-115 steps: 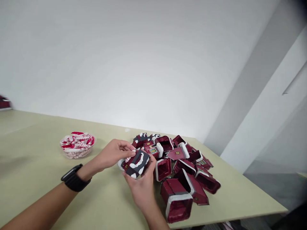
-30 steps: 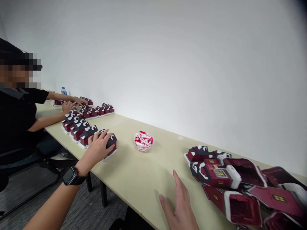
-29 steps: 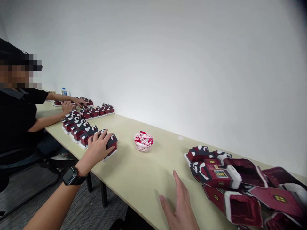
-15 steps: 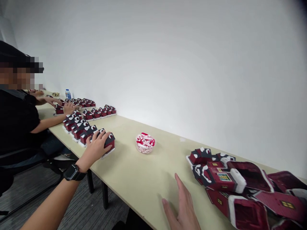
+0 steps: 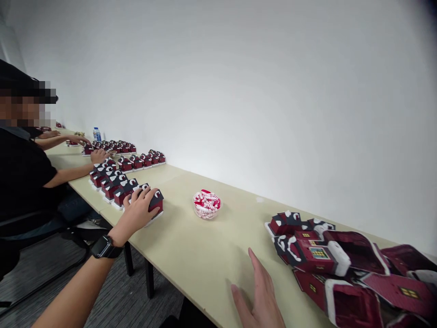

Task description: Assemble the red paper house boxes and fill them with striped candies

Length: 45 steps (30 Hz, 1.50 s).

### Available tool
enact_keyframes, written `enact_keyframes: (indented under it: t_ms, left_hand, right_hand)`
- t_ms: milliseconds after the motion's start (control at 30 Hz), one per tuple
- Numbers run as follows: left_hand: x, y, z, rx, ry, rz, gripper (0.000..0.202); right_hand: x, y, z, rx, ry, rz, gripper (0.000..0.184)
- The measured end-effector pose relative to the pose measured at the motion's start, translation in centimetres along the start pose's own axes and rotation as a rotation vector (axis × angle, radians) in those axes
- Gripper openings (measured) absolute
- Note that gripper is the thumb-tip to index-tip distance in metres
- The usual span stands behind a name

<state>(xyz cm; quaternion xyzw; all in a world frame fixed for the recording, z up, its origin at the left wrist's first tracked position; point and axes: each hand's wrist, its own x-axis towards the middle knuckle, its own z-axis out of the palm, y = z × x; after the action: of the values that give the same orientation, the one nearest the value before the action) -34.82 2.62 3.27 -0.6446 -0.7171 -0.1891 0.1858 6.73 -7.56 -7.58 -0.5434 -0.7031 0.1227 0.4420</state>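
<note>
My left hand (image 5: 139,210), with a black watch on its wrist, is closed over the nearest small model house (image 5: 157,200) in a row. Fingers lie across its dark roof and the thumb rests along the red wall. The house has white snow trim and a white base standing on the table. Over the near part of the table, my right hand (image 5: 257,291) is open, thumb and fingers apart, with nothing in it. To its right lies a heap of red model houses (image 5: 314,255), some tipped so their hollow undersides show.
A clear bowl (image 5: 207,210) of red-and-white wrapped pieces stands mid-table (image 5: 191,255). More house rows (image 5: 145,160) reach leftward, near a blue-capped bottle (image 5: 97,134). A co-worker in black (image 5: 23,168) sits at left, with a hand (image 5: 99,156) by the houses. The wall (image 5: 273,114) borders the table.
Both my hands have stayed put. The co-worker's farther hand has moved away, and a house near it has shifted farther along the table.
</note>
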Motion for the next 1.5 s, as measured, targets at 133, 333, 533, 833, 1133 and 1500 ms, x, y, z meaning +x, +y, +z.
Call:
enact_keyframes:
  t_ms: [133,333,533,833,1133,1500]
  left_hand:
    - [-0.1,-0.2,-0.1,0.004,0.083,0.003,0.07]
    - [0.0,-1.7,0.2,0.0,0.085,-0.111,0.085]
    - [0.0,-1.8,0.5,0.035,0.024,-0.11,0.077]
    - [0.0,-1.2,0.8,0.057,0.059,-0.112,0.075]
    - [0.0,-1.5,1.3,0.07,0.066,-0.117,0.076]
    - [-0.1,-1.4,1.4,0.045,0.081,-0.13,0.075]
  right_hand:
    - [0.0,0.3,0.1,-0.014,-0.003,-0.008,0.088]
    - [-0.2,0.9,0.5,-0.05,-0.01,-0.041,0.082]
    - [0.0,1.1,0.6,-0.148,-0.063,-0.137,0.08]
    - [0.0,0.1,0.2,-0.188,-0.08,-0.148,0.076]
    - [-0.1,-0.3,-0.1,-0.194,-0.105,-0.11,0.075]
    - [-0.1,0.0,0.0,-0.214,-0.083,-0.142,0.077]
